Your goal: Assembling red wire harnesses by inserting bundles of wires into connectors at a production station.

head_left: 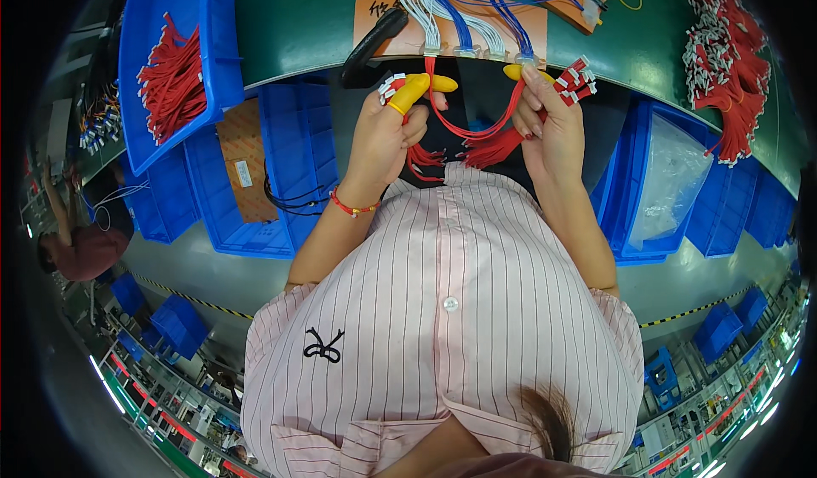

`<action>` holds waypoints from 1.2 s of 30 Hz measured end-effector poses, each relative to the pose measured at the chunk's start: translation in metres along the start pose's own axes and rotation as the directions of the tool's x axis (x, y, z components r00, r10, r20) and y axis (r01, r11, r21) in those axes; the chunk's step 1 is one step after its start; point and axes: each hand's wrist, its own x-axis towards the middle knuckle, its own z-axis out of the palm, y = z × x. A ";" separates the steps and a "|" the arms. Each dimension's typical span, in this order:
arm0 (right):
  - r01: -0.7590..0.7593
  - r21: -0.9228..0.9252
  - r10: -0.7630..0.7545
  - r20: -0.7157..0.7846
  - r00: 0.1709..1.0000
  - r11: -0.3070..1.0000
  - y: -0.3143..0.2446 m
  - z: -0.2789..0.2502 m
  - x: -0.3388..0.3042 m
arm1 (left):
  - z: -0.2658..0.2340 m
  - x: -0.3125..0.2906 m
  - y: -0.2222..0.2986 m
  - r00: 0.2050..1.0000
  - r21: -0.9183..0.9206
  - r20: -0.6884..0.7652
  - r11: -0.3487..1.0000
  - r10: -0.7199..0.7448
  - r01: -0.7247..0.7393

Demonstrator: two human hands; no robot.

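Observation:
My left hand (387, 137), with yellow finger cots, is closed around a bundle of red cables whose white plugs (391, 86) stick up past the fingers. Red tails hang below the fist. My right hand (551, 125) pinches near the rightmost connector and grips another bunch of red cables with white plugs (579, 78) above and red strands (494, 149) below. A looped red cable (464, 131) runs between the hands, up to connectors at the table's front edge. White wires (419, 5) and blue wires (455, 22) reach the connectors from behind.
A black-handled tool (374, 48) lies beside the orange board (366, 27). At left, a blue bin (223, 44) holds red cables; a large red cable pile (734, 78) lies at right. More blue bins (625, 180) stand below the green table (289, 18). A person (89, 248) works at far left.

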 end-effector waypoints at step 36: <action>0.500 -0.779 -0.341 0.385 0.857 0.379 -0.004 -0.010 -0.025 | 0.066 -0.026 0.010 1.000 0.153 0.019 0.988 0.013 -0.016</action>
